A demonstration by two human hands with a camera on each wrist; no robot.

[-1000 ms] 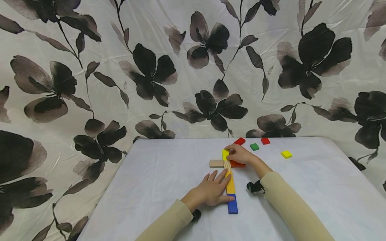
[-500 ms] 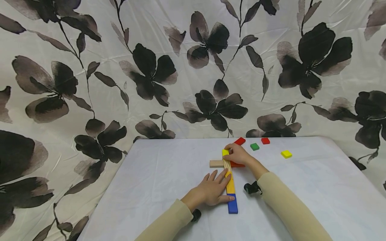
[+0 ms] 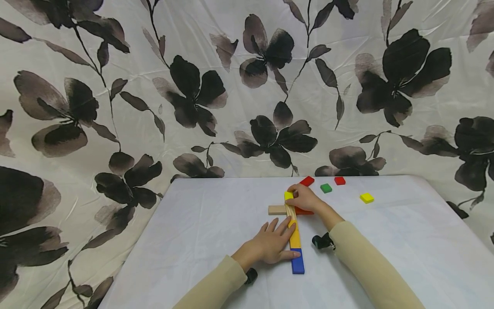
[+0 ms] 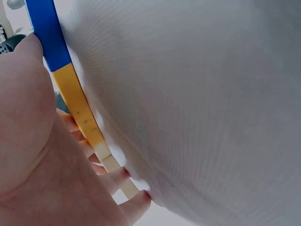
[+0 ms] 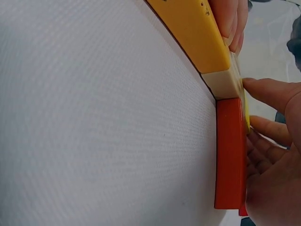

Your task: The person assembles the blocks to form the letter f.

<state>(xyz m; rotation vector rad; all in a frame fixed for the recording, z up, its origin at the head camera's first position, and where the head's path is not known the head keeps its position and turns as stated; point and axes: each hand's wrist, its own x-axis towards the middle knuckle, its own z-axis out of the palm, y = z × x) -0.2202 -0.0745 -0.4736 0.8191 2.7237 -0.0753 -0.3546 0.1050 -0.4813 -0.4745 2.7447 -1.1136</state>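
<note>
Flat blocks form a cross on the white table: a blue block (image 3: 298,266) nearest, then an orange block (image 3: 295,238) and a plain wood block (image 3: 290,212). A plain wooden arm block (image 3: 276,210) juts left, a red block (image 5: 229,155) right. At the far end my right hand (image 3: 307,199) pinches a yellow block (image 3: 288,195) between thumb and index finger; the hand partly covers it. My left hand (image 3: 270,243) lies with fingers spread against the row, thumb on the blue block and fingertips on the orange one.
Beyond the right hand lie a red piece (image 3: 307,181), a green piece (image 3: 326,188), a smaller red piece (image 3: 339,181) and a yellow piece (image 3: 366,198). A floral cloth (image 3: 231,94) hangs behind the table (image 3: 185,240).
My right thumb has shifted slightly left across the yellow block, and the right forearm has moved a little left with it. The left hand and the other blocks stay where they were.
</note>
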